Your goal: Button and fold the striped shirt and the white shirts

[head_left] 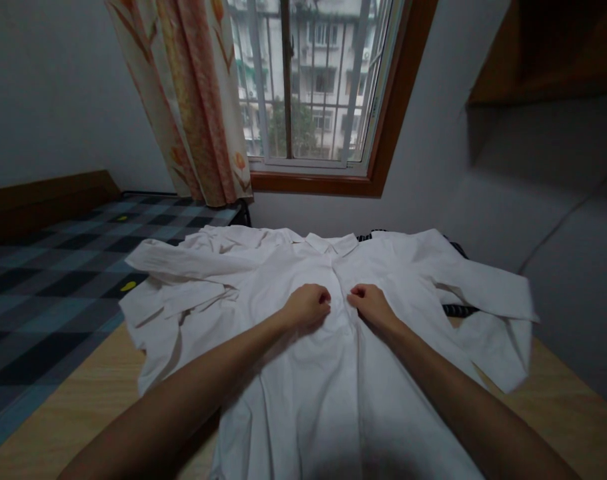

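Note:
A white long-sleeved shirt [293,373] lies spread on a light wooden table, its collar toward the window and its front facing up. The front opening runs down the middle, between my hands. My left hand [308,307] is closed, with thumb and fingers pinched at the left side of this opening. At its right edge my right hand [372,303] is closed in a pinch on the fabric. What lies inside the fingers is mostly hidden. The right sleeve is bent and folded back, while more white fabric lies bunched on the left.
The wooden tabletop [96,387] shows at both sides. Dark striped cloth [458,311] peeks out under the shirt. A bed with a checked cover [48,287] adjoins on the left. Behind are a curtain [193,100] and a barred window [303,87]; a wooden cabinet [548,60] hangs upper right.

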Tool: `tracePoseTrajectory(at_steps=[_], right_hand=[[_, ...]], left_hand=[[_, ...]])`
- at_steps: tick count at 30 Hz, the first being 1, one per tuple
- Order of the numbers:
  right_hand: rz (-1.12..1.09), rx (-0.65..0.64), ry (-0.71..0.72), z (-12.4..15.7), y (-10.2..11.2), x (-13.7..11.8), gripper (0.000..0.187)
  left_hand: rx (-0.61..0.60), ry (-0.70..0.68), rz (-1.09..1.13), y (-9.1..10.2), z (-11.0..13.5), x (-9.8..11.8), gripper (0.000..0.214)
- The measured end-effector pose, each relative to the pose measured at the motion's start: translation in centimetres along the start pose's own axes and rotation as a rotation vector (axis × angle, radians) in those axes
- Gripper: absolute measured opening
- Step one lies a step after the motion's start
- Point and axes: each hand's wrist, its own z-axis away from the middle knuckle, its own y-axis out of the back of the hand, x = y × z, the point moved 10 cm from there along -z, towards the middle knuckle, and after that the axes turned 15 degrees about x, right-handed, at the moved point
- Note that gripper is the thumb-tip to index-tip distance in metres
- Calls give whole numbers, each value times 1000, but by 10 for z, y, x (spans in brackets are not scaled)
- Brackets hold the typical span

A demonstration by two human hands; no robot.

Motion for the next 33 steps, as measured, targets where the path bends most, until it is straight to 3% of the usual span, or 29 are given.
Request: tracePoseTrajectory(at_steps=[6, 11, 16, 21, 33], right_hand=[[-136, 51, -113, 3, 1, 12, 18], [-165, 57, -147, 1, -1, 10, 18], [-45, 62, -55, 3, -6, -8, 16], [-22, 101, -26, 6, -4, -13, 19], [-226, 118, -71, 8, -4, -6, 24]], left_hand=[[175, 102, -157, -9, -20, 5, 21], [174, 137, -91, -18, -20, 0, 16], [160, 147, -46, -16, -20, -4, 18], [98, 311, 144, -18, -22, -19, 15], [37, 541, 581, -51, -18, -36, 17]])
